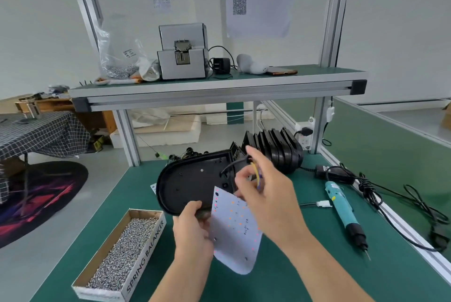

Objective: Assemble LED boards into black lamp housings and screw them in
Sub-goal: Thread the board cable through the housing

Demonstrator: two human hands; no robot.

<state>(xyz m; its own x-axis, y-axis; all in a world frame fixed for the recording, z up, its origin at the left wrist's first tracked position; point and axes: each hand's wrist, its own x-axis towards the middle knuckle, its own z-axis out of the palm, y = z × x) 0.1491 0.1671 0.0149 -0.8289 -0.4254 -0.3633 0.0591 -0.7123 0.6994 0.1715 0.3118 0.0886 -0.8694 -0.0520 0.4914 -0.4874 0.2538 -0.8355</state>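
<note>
A black lamp housing (195,179) is held tilted above the green bench, its hollow inside facing me. My left hand (192,231) grips its near rim and also holds a white LED board (235,231) that hangs down in front of the housing. My right hand (263,194) is at the housing's right end, fingers curled around thin yellow and purple wires (257,176) beside a black cable (234,163). A stack of more black housings (275,148) stands behind.
A cardboard box of screws (122,253) sits at the near left. A teal electric screwdriver (346,214) lies to the right, with black cables (390,194) and a white connector (323,203). The shelf (219,87) above carries a screw feeder (183,52).
</note>
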